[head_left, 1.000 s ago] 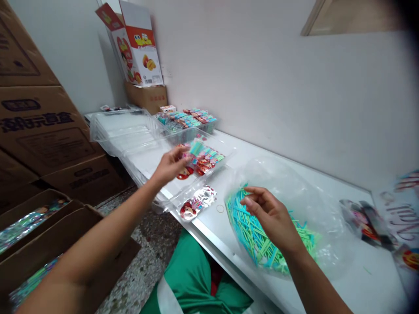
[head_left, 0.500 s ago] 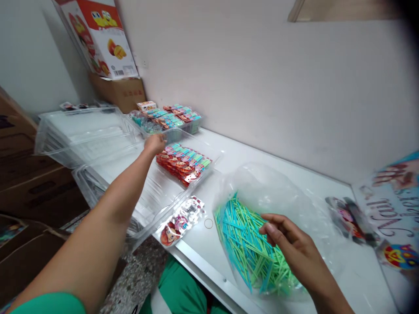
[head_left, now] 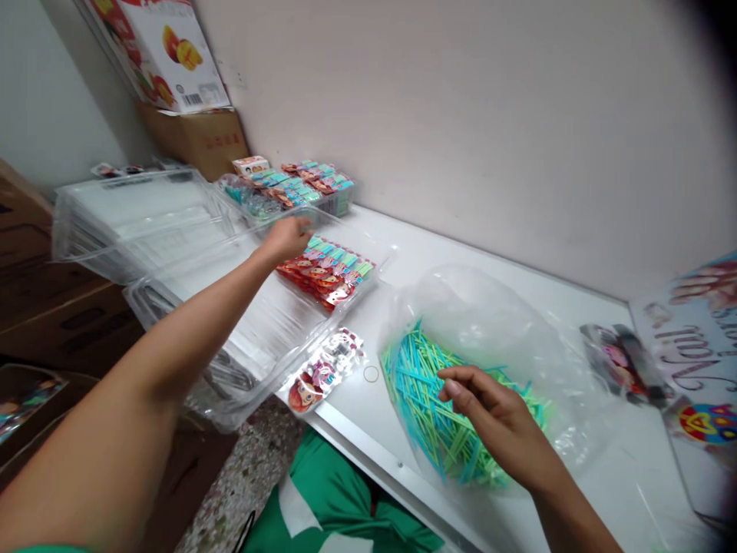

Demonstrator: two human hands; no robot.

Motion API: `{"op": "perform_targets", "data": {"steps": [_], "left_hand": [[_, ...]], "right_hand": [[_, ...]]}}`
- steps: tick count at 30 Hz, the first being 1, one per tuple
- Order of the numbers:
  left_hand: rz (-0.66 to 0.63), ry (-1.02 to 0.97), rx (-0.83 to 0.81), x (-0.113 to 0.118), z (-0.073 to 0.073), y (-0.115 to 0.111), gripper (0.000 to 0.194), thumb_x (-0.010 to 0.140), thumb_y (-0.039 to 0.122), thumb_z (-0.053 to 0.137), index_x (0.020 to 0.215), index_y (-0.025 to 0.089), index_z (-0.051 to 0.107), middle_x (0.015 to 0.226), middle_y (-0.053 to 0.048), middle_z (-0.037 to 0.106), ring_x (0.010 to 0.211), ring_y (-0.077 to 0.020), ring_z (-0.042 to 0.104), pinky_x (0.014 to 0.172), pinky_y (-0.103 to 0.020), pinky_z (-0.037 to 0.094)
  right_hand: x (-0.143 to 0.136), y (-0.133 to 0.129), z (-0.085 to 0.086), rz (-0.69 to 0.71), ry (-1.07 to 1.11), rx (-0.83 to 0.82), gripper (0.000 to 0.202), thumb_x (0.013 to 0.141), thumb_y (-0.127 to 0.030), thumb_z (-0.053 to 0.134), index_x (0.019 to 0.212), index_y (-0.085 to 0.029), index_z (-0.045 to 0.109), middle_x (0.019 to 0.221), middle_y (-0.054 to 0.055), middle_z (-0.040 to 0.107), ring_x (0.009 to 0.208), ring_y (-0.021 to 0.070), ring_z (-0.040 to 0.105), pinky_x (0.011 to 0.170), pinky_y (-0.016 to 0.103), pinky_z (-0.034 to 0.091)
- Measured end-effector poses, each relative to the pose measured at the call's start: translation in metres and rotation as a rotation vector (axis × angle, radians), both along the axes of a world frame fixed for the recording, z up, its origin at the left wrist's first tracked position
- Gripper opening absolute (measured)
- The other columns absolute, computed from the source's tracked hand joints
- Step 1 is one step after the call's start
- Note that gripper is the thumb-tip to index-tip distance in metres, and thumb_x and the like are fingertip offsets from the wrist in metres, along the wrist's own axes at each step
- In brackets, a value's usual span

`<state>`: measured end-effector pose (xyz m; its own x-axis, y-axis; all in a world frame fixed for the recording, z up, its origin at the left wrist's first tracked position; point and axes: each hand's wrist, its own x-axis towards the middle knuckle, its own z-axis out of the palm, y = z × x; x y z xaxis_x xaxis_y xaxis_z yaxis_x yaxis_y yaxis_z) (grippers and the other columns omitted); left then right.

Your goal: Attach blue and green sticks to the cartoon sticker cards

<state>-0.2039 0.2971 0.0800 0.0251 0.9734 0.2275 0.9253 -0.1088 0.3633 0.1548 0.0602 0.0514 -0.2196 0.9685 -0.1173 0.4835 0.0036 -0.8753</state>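
My left hand (head_left: 289, 236) reaches over a clear plastic tray (head_left: 322, 326), its fingers bent together; what they hold, if anything, is hidden. Below and beside it, red cartoon packets (head_left: 328, 275) with green and blue straws lie in overlapping rows in the tray. My right hand (head_left: 492, 418) is loosely curled above an open clear plastic bag (head_left: 472, 307), thumb and forefinger slightly apart, with nothing visible between them. Loose blue and green straws (head_left: 423, 376) fill the near part of the bag. One shiny cartoon packet (head_left: 322, 372) lies between tray and bag.
Stacked clear trays (head_left: 143, 207) stand on the left. Behind, another tray (head_left: 337, 201) holds more packets near the wall. Cardboard boxes (head_left: 201, 142) fill the back corner. A rubber band (head_left: 371, 374) lies near the table's front edge (head_left: 368, 449). A printed sheet (head_left: 685, 346) is at right.
My left hand has moved right, further over the packets. My right hand has shifted slightly left over the straws. The whole view has tilted down a little.
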Motion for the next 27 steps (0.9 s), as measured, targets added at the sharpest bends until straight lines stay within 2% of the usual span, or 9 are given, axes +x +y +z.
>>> {"op": "perform_targets", "data": {"steps": [3, 5, 8, 10, 12, 15, 17, 20, 27], "left_hand": [[-0.192, -0.205, 0.095, 0.032, 0.020, -0.069, 0.038, 0.085, 0.037, 0.043, 0.097, 0.009, 0.065, 0.077, -0.006, 0.066, 0.069, -0.0159, 0.057, 0.066, -0.026, 0.043], [-0.359, -0.233, 0.023, 0.059, 0.014, -0.130, 0.039, 0.088, 0.039, 0.039, 0.089, 0.011, 0.066, 0.073, -0.004, 0.065, 0.066, -0.0152, 0.057, 0.063, -0.025, 0.043], [-0.414, -0.053, -0.061, 0.093, -0.029, -0.206, 0.033, 0.089, 0.036, 0.039, 0.099, 0.017, 0.064, 0.091, -0.007, 0.067, 0.083, -0.0184, 0.060, 0.075, -0.029, 0.045], [-0.266, 0.163, -0.085, 0.107, -0.064, -0.230, 0.034, 0.086, 0.034, 0.045, 0.108, 0.013, 0.060, 0.106, -0.014, 0.064, 0.098, -0.0248, 0.057, 0.083, -0.034, 0.044], [-0.113, 0.330, -0.140, 0.114, -0.093, -0.236, 0.037, 0.084, 0.033, 0.049, 0.111, 0.009, 0.057, 0.114, -0.017, 0.059, 0.103, -0.0285, 0.053, 0.085, -0.037, 0.043], [0.003, 0.412, -0.183, 0.116, -0.114, -0.231, 0.029, 0.084, 0.020, 0.043, 0.107, 0.009, 0.058, 0.113, -0.018, 0.058, 0.103, -0.0284, 0.053, 0.082, -0.038, 0.042], [0.012, 0.415, -0.181, 0.116, -0.117, -0.228, 0.028, 0.083, 0.011, 0.040, 0.104, 0.009, 0.059, 0.109, -0.018, 0.060, 0.102, -0.0273, 0.054, 0.080, -0.036, 0.042], [0.024, 0.418, -0.177, 0.116, -0.115, -0.228, 0.027, 0.083, 0.010, 0.038, 0.098, 0.010, 0.061, 0.099, -0.017, 0.063, 0.096, -0.0262, 0.057, 0.076, -0.035, 0.042], [0.040, 0.372, -0.166, 0.114, -0.110, -0.233, 0.035, 0.088, 0.040, 0.037, 0.090, 0.018, 0.063, 0.090, -0.012, 0.067, 0.083, -0.0258, 0.062, 0.062, -0.030, 0.040]], "right_hand": [[-0.008, -0.004, 0.002, 0.082, -0.015, 0.055, 0.026, 0.089, -0.041, 0.045, 0.103, -0.023, 0.057, 0.085, 0.001, 0.064, 0.077, 0.0140, 0.059, 0.069, 0.026, 0.046], [-0.012, -0.010, 0.003, 0.132, -0.023, 0.091, 0.024, 0.090, -0.039, 0.044, 0.102, -0.024, 0.057, 0.086, 0.001, 0.064, 0.078, 0.0137, 0.059, 0.070, 0.026, 0.046], [-0.014, -0.022, 0.005, 0.173, -0.034, 0.127, 0.022, 0.091, -0.037, 0.044, 0.103, -0.025, 0.057, 0.086, -0.001, 0.064, 0.080, 0.0130, 0.059, 0.071, 0.025, 0.045], [-0.012, -0.032, 0.005, 0.186, -0.046, 0.151, 0.021, 0.091, -0.036, 0.044, 0.103, -0.025, 0.057, 0.086, -0.001, 0.064, 0.080, 0.0127, 0.059, 0.071, 0.025, 0.044], [-0.008, -0.042, 0.004, 0.194, -0.061, 0.174, 0.021, 0.091, -0.035, 0.044, 0.101, -0.025, 0.058, 0.086, -0.001, 0.064, 0.079, 0.0128, 0.059, 0.070, 0.025, 0.044], [0.001, -0.055, 0.002, 0.186, -0.073, 0.186, 0.020, 0.091, -0.035, 0.044, 0.099, -0.024, 0.059, 0.087, -0.001, 0.064, 0.078, 0.0127, 0.058, 0.068, 0.024, 0.043], [0.008, -0.061, -0.003, 0.169, -0.068, 0.182, 0.020, 0.091, -0.035, 0.043, 0.099, -0.024, 0.058, 0.087, 0.000, 0.063, 0.078, 0.0128, 0.058, 0.068, 0.024, 0.042], [0.018, -0.066, -0.017, 0.131, -0.066, 0.169, 0.022, 0.091, -0.037, 0.042, 0.098, -0.023, 0.058, 0.084, 0.000, 0.063, 0.076, 0.0137, 0.058, 0.068, 0.025, 0.043], [0.028, -0.059, -0.046, 0.102, -0.260, 0.143, 0.027, 0.091, -0.037, 0.036, 0.091, -0.020, 0.058, 0.073, 0.000, 0.063, 0.067, 0.0156, 0.058, 0.063, 0.027, 0.041]]}}
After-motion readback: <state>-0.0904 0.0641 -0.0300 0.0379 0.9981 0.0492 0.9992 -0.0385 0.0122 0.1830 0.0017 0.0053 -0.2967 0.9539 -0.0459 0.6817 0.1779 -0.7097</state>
